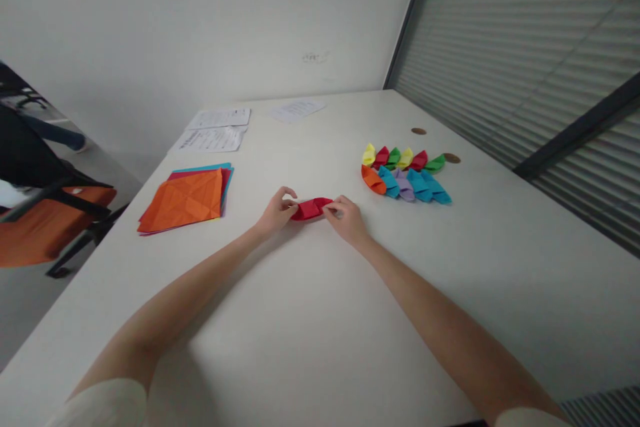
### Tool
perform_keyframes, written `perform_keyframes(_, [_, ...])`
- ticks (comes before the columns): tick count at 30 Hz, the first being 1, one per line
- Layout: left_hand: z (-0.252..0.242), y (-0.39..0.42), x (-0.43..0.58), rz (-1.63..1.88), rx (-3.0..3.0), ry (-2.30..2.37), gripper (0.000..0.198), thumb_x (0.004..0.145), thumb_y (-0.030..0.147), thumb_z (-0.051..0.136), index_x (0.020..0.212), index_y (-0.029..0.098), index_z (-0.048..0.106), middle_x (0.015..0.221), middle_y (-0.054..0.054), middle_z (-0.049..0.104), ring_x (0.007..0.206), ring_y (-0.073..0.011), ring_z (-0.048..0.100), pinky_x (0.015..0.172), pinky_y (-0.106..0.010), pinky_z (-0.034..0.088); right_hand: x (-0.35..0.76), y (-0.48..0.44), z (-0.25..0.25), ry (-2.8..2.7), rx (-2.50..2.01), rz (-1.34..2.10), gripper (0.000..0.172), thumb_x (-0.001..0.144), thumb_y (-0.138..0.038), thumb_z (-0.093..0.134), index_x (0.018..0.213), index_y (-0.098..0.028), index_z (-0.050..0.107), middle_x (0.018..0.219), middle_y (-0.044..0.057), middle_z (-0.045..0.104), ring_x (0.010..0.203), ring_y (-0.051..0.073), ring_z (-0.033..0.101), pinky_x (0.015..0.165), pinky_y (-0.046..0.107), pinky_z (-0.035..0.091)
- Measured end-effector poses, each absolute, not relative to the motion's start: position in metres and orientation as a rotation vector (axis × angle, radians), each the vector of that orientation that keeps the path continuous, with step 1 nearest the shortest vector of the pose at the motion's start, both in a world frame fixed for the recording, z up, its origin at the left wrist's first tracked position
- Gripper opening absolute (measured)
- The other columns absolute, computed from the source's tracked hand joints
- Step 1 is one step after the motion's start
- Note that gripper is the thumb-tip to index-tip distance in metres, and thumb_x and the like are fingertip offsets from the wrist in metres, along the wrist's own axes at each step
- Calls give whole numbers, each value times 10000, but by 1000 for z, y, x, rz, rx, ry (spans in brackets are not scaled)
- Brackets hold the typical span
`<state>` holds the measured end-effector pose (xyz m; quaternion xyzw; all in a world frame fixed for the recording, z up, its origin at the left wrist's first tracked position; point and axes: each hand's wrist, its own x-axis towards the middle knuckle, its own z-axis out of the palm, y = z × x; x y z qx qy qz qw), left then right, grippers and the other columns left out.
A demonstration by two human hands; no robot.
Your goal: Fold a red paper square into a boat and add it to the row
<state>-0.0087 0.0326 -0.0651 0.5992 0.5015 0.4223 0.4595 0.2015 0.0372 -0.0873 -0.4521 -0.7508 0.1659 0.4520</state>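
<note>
A folded red origami paper boat [310,209] lies between my two hands over the middle of the white table. My left hand [278,211] pinches its left end, with the index finger curled above. At the opposite end, my right hand [348,216] grips the paper between thumb and fingertips. Off to the right stand two rows of small folded paper pieces, among them an orange one [373,179], a purple one [404,185] and a yellow one [369,154]. A stack of coloured paper sheets [187,200], orange on top, lies to the left.
Printed papers [213,139] lie at the table's far left, and another printed sheet [299,110] near the wall. Two round brown cable-hole covers [419,131] sit by the right edge, beside window blinds [525,47]. An orange chair [60,220] stands left of the table.
</note>
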Motion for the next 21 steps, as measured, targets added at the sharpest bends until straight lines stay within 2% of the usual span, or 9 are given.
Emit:
perform_keyframes(2, [-67,37,-11,1002,1653,1290,93,723,168,539,797,169,595,647,14,619,597,-108,541,551,-198,391,201,35,-87,-1912,-1143,336,116,802,-230,661,707,-212,726,946,71,587,933,220,569,914,431,464])
perform_keyframes(4, [-69,39,-11,930,1805,1311,99,701,126,512,715,166,601,672,-2,634,625,-117,554,589,-218,422,200,34,-87,-1944,-1132,277,124,772,-210,685,651,-202,711,1116,99,569,1070,253,535,964,461,434])
perform_keyframes(5, [-70,39,-11,897,1853,1315,122,696,113,503,706,166,613,692,-10,646,638,-123,563,611,-229,438,199,34,-87,-1964,-1126,286,137,768,-189,680,633,-197,703,1138,100,568,1075,250,540,961,459,435])
perform_keyframes(9, [-74,38,-13,857,1947,1376,142,694,125,547,763,168,663,740,-27,679,665,-141,589,670,-259,474,200,36,-90,-2052,-1122,429,117,766,-141,663,677,-203,707,945,46,630,856,174,609,863,394,467])
perform_keyframes(13, [-75,37,-15,857,2006,1395,136,686,197,623,803,172,687,777,-36,695,710,-161,601,714,-280,483,201,38,-93,-2095,-1133,423,94,742,-150,714,785,-231,738,929,35,643,872,188,602,856,393,443])
perform_keyframes(18, [-73,37,-16,848,2114,1263,62,698,213,639,689,181,692,788,-42,693,747,-168,603,750,-283,467,202,38,-92,-2097,-1204,435,72,748,-174,739,774,-241,749,894,28,652,874,195,594,857,408,420])
perform_keyframes(21, [-72,39,-17,830,2104,1284,86,715,226,641,714,187,717,764,-42,692,722,-167,591,737,-288,465,204,39,-90,-2095,-1182,500,95,742,-169,748,802,-243,754,867,16,646,841,178,602,839,384,432])
